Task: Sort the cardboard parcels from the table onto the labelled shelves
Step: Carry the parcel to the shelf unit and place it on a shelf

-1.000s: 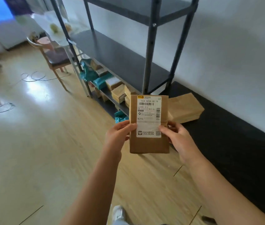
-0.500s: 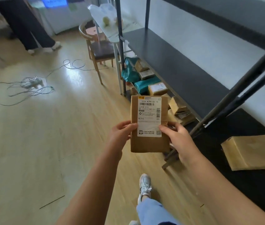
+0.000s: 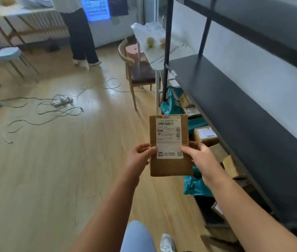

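Note:
I hold a flat brown cardboard parcel (image 3: 169, 166) upright in front of me, its white shipping label facing me. My left hand (image 3: 140, 157) grips its left edge and my right hand (image 3: 196, 155) grips its right edge, thumbs on the label. To the right runs the dark metal shelf unit (image 3: 235, 99); its middle shelf is bare. On the low shelf beneath lie several brown parcels (image 3: 205, 135) and teal mailer bags (image 3: 173, 102).
A wooden chair (image 3: 136, 73) and a white side table (image 3: 160, 50) stand past the shelf's end. Loose cables and a power strip (image 3: 62, 102) lie on the wood floor to the left. A person (image 3: 82, 33) stands at the back, near a stool (image 3: 9, 53).
My view has swung left along the shelf unit; the black table with its parcels has left the frame. The parcel stays in both hands in front of me.

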Tool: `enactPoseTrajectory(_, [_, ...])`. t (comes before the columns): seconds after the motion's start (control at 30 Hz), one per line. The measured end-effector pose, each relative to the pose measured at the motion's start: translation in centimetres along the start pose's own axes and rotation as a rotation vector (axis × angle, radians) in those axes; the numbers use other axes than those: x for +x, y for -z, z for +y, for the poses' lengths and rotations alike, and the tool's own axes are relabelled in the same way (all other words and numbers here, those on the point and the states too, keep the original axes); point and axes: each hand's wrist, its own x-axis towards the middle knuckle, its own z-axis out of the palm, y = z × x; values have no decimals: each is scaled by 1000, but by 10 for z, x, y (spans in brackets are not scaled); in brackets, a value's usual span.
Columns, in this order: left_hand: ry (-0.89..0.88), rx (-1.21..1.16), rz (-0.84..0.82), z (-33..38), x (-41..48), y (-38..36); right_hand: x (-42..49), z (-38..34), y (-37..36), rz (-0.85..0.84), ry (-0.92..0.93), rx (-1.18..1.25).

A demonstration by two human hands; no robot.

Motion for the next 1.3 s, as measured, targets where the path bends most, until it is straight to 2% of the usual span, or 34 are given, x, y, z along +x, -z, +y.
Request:
enactPoseTrajectory(0.27, [14,8,-79,55,121,30,105,-48,-52,76,-42,32])
enactPoseTrajectory(0.6, [-15,157,-267,144,282,81,203,-118,-130,298,-53,182])
enactPoseTrajectory(0.77, [4,170,-318,174,330,80,233,-133,-133,337,-36,122])
enactPoseTrajectory(1.0, [-65,164,-323,224,394,59,299,-184,-126,375,37,89])
enactPoseTrajectory(1.3, [-149,249,-406,281,466,54,357,-234,-135,442,89,100])
